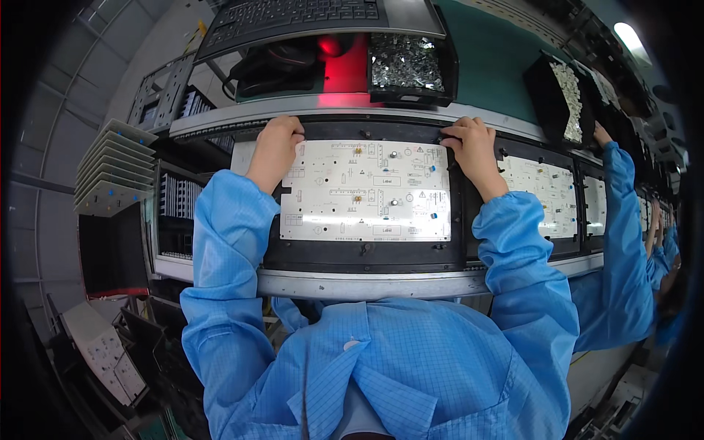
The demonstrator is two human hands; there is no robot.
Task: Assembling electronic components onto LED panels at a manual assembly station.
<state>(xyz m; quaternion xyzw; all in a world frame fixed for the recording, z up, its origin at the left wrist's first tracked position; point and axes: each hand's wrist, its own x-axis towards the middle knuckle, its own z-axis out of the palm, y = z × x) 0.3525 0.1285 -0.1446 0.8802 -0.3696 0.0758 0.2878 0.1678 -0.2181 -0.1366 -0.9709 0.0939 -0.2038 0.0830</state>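
At the far left, a stack of upright boards (114, 169) stands apart from the hands. The left hand (277, 152) has its fingers bent at the white board's (365, 191) far left corner; whether they pinch the rim or only rest there, I cannot tell. The board lies flat in a black frame (323, 258), in front of the person, its small parts facing up. Contact is best kept to the rim, clear of the upright parts such as the round silver one (394, 155) in the far half. Even, light pressure at both far corners should help it stay level, and the near edge deserves a glance too, close to the near knob (364, 249). The right hand (471, 147) is at the far right corner, thumb and fingers narrowly spaced by the frame; its hold is unclear. Farther right lies a second white board (541, 183), which the right elbow should clear.
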